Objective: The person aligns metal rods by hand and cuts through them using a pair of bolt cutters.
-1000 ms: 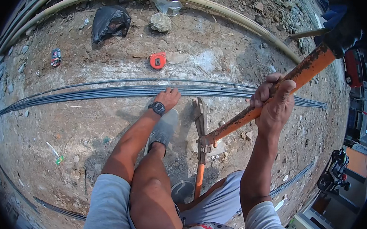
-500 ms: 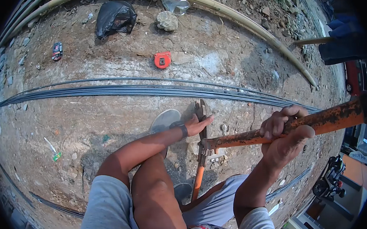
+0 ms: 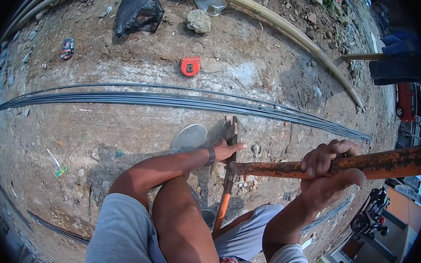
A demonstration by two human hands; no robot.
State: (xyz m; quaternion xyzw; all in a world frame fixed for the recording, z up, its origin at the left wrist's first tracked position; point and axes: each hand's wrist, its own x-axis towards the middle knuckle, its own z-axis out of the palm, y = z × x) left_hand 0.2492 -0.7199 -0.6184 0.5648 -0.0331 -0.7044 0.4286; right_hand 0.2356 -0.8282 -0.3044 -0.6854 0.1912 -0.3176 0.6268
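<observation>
A bolt cutter with worn orange handles sits between my legs, its dark jaws pointing toward the bundle of steel bars. My left hand, with a dark band at the wrist, grips the cutter's head just below the jaws; one digit sticks out to the right and the others are partly hidden. Around the upper orange handle, which extends to the right, my right hand is wrapped, thumb along its lower side. The other handle slants down toward the ground by my foot. Whatever lies between the jaws cannot be made out.
Beyond the bars lie a red tape measure, a rock, a black plastic bag and a small packet. A long bamboo pole curves across the far side. A motorcycle stands at right.
The upper handle has swung slightly downward in view, with my right hand on it. My left hand keeps its grip at the cutter's head. The whole view has shifted a little.
</observation>
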